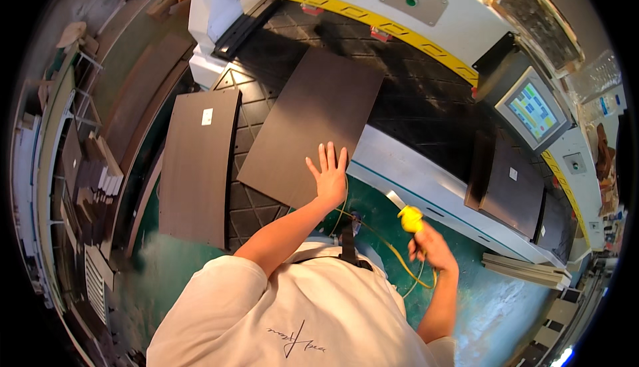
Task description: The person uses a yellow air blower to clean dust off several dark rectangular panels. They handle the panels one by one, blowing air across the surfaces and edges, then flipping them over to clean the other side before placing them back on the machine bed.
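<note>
My left hand (pixel 330 182) lies flat with spread fingers on the near right part of a dark brown panel (pixel 313 117). That panel rests at a slant on the black grooved machine bed. My right hand (pixel 431 246) is closed round a yellow hand tool (pixel 411 219) with a pale flat end, held above the floor in front of the machine. A thin yellow hose (pixel 398 254) loops near this hand; where it joins the tool is hidden. Left of the slanted panel, a second brown panel (pixel 198 167) bears a small white label (pixel 207 117).
A white machine beam with a yellow striped edge (pixel 346 6) spans the far side. To the right are a touch screen (pixel 532 109) and labelled brown panels (pixel 509 182) on the white ledge. Boards are stacked along the left (pixel 106 167); more (pixel 522 270) lie low at right.
</note>
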### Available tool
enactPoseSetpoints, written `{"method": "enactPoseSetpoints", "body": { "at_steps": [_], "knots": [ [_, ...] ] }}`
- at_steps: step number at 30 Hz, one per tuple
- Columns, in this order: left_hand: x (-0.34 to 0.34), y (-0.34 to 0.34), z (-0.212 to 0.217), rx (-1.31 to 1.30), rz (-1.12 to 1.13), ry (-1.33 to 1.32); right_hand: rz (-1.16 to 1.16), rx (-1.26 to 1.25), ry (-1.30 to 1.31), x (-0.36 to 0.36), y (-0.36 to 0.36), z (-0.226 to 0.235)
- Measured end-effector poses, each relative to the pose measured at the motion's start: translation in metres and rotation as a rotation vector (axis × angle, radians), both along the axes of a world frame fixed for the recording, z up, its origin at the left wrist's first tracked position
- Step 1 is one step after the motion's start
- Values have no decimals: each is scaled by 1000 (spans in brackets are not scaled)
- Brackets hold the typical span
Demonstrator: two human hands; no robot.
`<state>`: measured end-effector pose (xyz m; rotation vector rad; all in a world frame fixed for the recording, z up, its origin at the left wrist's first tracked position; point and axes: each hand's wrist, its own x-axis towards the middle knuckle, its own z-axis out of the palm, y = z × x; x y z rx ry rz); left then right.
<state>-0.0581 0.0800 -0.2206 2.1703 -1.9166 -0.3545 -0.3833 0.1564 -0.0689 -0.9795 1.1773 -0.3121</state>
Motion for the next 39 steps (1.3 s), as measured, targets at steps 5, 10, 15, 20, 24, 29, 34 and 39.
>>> {"method": "enactPoseSetpoints", "body": {
  "at_steps": [5,10,15,20,24,29,34,39],
  "knots": [
    [8,5,0,10,-15,-9,-60,82,-99,3,18,-23],
    [28,6,21,130,-129,239,-333,-76,-464,55,-11,-27],
    [50,38,83,650,-426,1270,-188,-518,-306,176,-63,-23],
    [99,75,125,59,213,1989,121,-932,64,191,-142,115],
    [151,114,106,-210,372,1899,-240,-1572,505,136,-268,192],
    [171,149,116,-127,456,1656,-157,-1447,1101,84,-377,239],
    [160,177,68,-233,704,1321,-6,-1606,1231,51,-431,232],
    [138,207,5,-396,1043,1100,-307,-1665,905,60,-408,241]
  ]
}}
